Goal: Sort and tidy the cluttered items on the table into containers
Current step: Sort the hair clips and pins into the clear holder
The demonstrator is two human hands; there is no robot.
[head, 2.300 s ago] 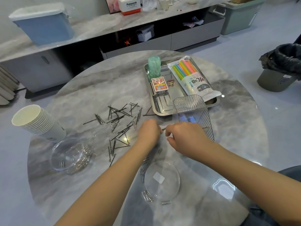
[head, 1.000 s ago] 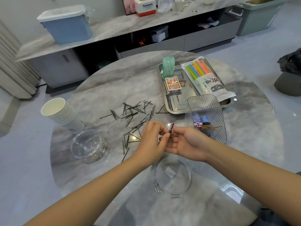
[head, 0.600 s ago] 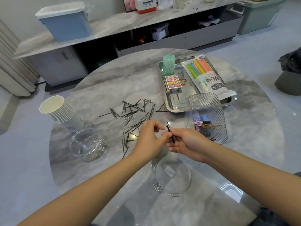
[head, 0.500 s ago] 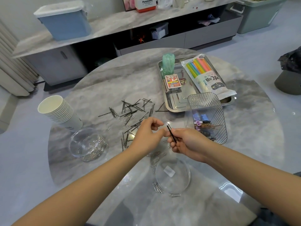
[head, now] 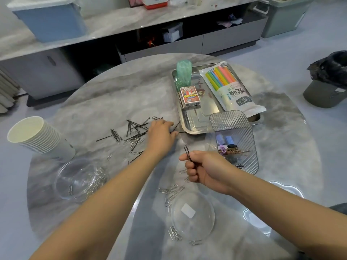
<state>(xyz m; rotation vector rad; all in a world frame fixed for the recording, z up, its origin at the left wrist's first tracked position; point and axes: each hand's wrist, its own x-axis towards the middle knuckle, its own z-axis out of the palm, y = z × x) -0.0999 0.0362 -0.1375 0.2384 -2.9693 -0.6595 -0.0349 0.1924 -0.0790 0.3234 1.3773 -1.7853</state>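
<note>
Your left hand [head: 161, 135] has left the handoff, now at 11 o'clock, fingers spread over loose bobby pins [head: 135, 128] — next pick starting. Right hand [head: 203, 170] pinches small bundle of pins [head: 187, 153], unsorted yet. Counts, left to right: one cup stack [head: 35, 136], one clear bowl [head: 78, 180], one lid [head: 193, 216], one ribbed bin [head: 234, 128] at 2 o'clock.

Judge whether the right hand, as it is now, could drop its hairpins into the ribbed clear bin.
Probably yes. The right hand grips hairpins just beside the ribbed clear bin, whose top is open, and nothing stands between them.
</note>
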